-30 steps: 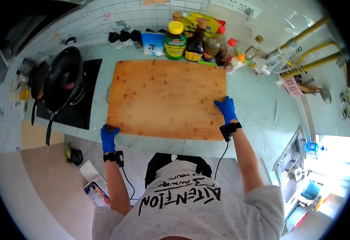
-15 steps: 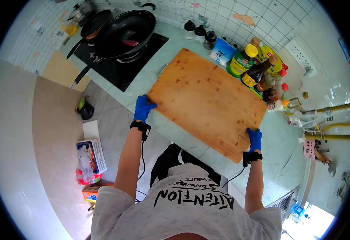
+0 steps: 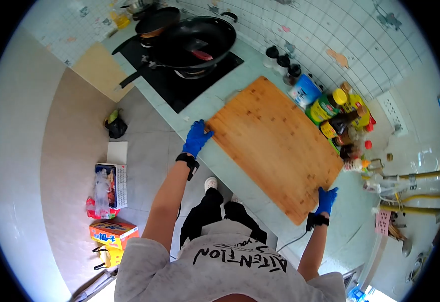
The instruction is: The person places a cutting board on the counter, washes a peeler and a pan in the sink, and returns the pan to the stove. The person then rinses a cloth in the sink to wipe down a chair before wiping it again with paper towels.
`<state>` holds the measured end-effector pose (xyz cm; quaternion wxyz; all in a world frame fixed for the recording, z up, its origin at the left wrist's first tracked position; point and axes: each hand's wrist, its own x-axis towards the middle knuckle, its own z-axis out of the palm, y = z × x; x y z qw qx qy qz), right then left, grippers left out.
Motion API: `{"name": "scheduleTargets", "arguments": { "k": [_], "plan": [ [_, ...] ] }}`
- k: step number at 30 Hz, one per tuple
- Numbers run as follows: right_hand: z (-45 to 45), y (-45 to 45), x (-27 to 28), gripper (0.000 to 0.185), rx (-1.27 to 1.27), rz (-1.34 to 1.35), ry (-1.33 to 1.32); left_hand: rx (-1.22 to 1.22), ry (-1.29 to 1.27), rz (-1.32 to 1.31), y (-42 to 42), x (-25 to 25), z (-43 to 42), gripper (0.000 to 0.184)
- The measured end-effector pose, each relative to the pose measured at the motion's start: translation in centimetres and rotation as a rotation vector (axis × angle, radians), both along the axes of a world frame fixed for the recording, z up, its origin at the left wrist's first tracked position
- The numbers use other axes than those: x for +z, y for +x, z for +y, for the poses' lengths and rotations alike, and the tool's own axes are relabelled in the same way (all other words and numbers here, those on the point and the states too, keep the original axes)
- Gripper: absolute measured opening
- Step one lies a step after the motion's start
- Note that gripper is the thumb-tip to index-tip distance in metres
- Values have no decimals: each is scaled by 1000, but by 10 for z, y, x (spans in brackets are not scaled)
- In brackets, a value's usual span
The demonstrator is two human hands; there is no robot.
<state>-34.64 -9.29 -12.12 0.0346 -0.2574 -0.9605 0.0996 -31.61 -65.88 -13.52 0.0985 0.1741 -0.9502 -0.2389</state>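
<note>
A large rectangular wooden cutting board point(image 3: 275, 151) lies flat on the pale green countertop point(image 3: 257, 201). My left hand point(image 3: 197, 138), in a blue glove, grips the board's left corner, thumb over the edge. At the right end, my right hand point(image 3: 325, 201), gloved in blue too, holds the board's edge near the front corner; some of its fingers are hard to make out. Dark straps with cables circle both wrists. Nothing lies on top of the board.
Left of the board, a black wok point(image 3: 197, 43) and a frying pan point(image 3: 158, 22) stand by the black cooktop point(image 3: 179, 93). Sauce bottles point(image 3: 325, 108) and jars point(image 3: 282, 64) line the tiled wall. A black bag point(image 3: 115, 128) and boxes point(image 3: 113, 232) sit on the floor.
My view has shifted, so the counter and cooktop appear lower and farther right. Both hands stay at the board's ends; the right hand's fingers now point more outward. The board has hardly moved on the counter.
</note>
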Motion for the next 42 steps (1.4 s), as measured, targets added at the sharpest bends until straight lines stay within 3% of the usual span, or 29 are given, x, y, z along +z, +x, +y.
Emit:
{"name": "scheduleTargets", "arguments": {
  "k": [2, 3, 4, 6, 7, 8, 11, 14, 15, 16, 18, 20, 22, 24, 28, 31, 33, 36, 38, 40, 41, 42],
  "plan": [
    [-50, -4, 50, 75, 216, 179, -29, 15, 107, -25, 2, 15, -11, 65],
    [-77, -11, 61, 65, 360, 270, -160, 34, 70, 92, 3, 16, -17, 49],
    [-109, -20, 74, 55, 503, 361, -287, 27, 74, 94, 6, 27, -21, 49],
    [-215, -28, 148, 41, 726, 377, -479, -2, 415, 179, 7, 63, -31, 32],
    [-266, -28, 183, 39, 732, 289, -594, -75, 159, 277, 6, 65, -41, 21],
    [-303, -44, 185, 39, 923, 396, -503, -88, 160, 289, 4, 65, -51, 21],
    [-410, -79, 208, 35, 1139, 395, -521, -58, 591, 382, 2, 64, -85, 17],
    [-509, -150, 181, 31, 1276, 576, -485, -69, 655, 440, 4, 96, -122, 9],
    [-537, -166, 176, 32, 1261, 581, -262, -90, 850, 592, -1, 66, -147, 10],
    [-560, -178, 178, 35, 1239, 587, -39, -93, 857, 595, 3, 78, -164, 10],
    [-592, -195, 180, 37, 1194, 515, 61, -57, 628, 485, 22, 99, -198, 11],
    [-610, -198, 177, 39, 1148, 429, 149, 13, 1083, 365, 43, 91, -239, 12],
    [-615, -208, 178, 37, 1088, 74, 146, -42, 1146, 232, 53, 79, -294, 22],
    [-616, -215, 173, 37, 1079, -27, 139, 92, 1523, 125, 52, 58, -340, 33],
    [-613, -223, 158, 33, 1025, -86, 32, 83, 1174, 468, 37, 120, -370, 36],
    [-604, -213, 173, 32, 1022, 127, 130, 54, 1003, 552, 12, 171, -359, 32],
    [-593, -195, 188, 30, 1031, 360, 111, 95, 687, 776, 0, 209, -321, 29],
    [-566, -161, 207, 32, 969, 451, 22, 32, 696, 840, -5, 245, -267, 27],
    [-545, -117, 232, 30, 915, 452, 15, -75, 917, 812, -4, 246, -226, 24],
    [-518, -73, 241, 28, 841, 480, -120, -322, 1026, 557, -1, 246, -191, 20],
    [-504, -51, 240, 28, 800, 486, -103, -295, 1222, 415, 4, 247, -162, 21],
    [-491, -27, 237, 27, 722, 524, -233, -424, 1192, 262, 6, 239, -143, 28]
  ]
}}
